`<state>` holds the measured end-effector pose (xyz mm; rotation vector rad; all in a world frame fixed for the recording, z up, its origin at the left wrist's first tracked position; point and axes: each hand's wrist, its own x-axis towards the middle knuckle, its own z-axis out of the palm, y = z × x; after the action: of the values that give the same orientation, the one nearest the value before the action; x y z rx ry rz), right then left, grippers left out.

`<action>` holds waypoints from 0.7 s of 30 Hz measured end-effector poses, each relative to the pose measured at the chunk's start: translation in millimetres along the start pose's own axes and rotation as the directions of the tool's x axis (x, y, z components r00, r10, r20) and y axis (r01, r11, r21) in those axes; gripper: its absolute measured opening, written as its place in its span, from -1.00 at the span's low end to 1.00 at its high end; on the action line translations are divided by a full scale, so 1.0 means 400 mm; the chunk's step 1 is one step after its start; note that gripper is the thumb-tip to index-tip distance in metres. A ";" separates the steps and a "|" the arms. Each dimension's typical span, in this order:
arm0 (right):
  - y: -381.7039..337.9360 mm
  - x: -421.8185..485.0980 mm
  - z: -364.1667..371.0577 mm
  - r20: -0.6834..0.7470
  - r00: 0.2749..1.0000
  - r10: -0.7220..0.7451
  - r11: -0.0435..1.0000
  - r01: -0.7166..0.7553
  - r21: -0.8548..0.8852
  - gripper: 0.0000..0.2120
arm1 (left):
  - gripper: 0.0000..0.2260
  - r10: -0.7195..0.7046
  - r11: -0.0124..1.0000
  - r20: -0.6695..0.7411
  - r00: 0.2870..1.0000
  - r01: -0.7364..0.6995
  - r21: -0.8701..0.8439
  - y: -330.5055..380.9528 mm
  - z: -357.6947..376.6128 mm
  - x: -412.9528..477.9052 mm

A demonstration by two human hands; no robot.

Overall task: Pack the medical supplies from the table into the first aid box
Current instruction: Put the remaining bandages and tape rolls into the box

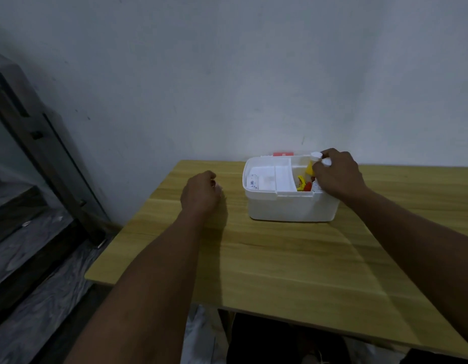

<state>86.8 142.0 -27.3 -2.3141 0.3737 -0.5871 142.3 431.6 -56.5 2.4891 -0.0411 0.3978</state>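
Left hand (201, 191) first, the nearer of the two. We see it from the back, fingers loosely curled with nothing showing in them, low over the table (280, 258); whether it touches the wood we cannot tell.

Out to its right and a little farther off, the right hand (337, 176) is down over the first aid box (290, 208). Its fingers are curled round a white-capped bottle (326, 162) in the compartment on that side. Just beside the fingertips stands a second white cap (316, 155), on what looks like a yellow bottle (309, 168). Small red and yellow pieces (303, 185) lie lower down, by the thumb side.

We judge these bottles to be light, stiff plastic with smooth caps that could slip. The surer hold is round the body, under the cap, setting them down upright. The box itself looks thin-walled and light, so it may slide under a push. The free left hand is near enough to steady its wall.

Between the two hands, the box's other compartment holds flat white packets (261, 179), soft-looking and easy to crease. Beyond the right hand's knuckles, a red-marked part (282, 154) peeks over the far rim. It may be the lid, but we cannot say.
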 end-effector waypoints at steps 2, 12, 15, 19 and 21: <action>0.001 0.001 0.000 -0.004 1.000 -0.001 1.000 0.001 -0.004 -0.66 | -0.68 0.012 1.000 0.051 0.999 -0.012 0.015 0.014 0.024 0.003; 0.000 0.000 0.002 -0.009 1.000 -0.003 1.000 0.003 -0.006 -0.66 | -0.65 0.040 0.999 0.024 0.999 -0.040 -0.023 -0.013 0.046 0.001; -0.001 -0.001 0.001 -0.007 1.000 0.003 1.000 -0.003 -0.002 -0.67 | -0.65 0.032 0.992 -0.033 0.999 -0.035 -0.118 0.004 0.031 0.008; -0.002 -0.005 -0.001 -0.008 1.000 0.002 1.000 -0.002 0.000 -0.67 | -0.66 0.029 0.945 -0.148 0.989 -0.075 -0.320 0.074 -0.013 0.043; -0.004 -0.007 -0.002 -0.007 1.000 0.003 1.000 -0.003 -0.001 -0.66 | -0.65 0.076 0.914 -0.128 0.989 -0.121 -0.388 0.127 -0.036 0.057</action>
<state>84.2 144.0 -26.6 -2.3122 0.3812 -0.5943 153.9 400.0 -9.8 2.0668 -0.1851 0.5145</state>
